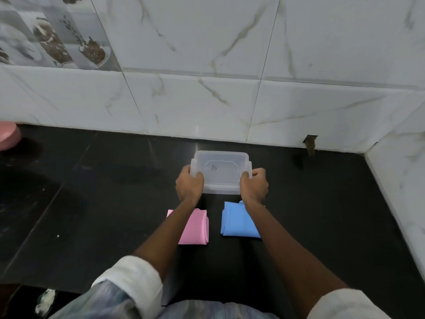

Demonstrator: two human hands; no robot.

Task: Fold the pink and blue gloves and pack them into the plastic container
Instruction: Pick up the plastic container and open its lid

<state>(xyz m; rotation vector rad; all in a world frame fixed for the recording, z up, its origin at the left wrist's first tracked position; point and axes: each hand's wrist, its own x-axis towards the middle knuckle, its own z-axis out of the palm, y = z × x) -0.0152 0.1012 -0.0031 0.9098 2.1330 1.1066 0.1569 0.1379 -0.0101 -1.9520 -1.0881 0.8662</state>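
Both hands close on a clear plastic container that sits on a black worktop, near the foot of a white marble-patterned tiled wall. The left hand wraps the container's left side, its grip shut on the rim with the thumb curled over the top edge; the right hand mirrors it on the right side, fingers folded around the rim and its small side handle. Whether the lid is on or off cannot be told through the see-through plastic, though a faint moulded outline and a small dark mark show through its middle. Nearer the person, two folded gloves lie flat on the worktop, apart from each other and outside the container. The pink glove lies on the left, partly covered by the left forearm that crosses above it. The blue glove lies on the right, its right edge hidden under the right forearm. Both arms wear rolled white sleeves. At the far left edge a pink round object shows only in part, and a decorative tile with printed jars fills the upper left of the wall.
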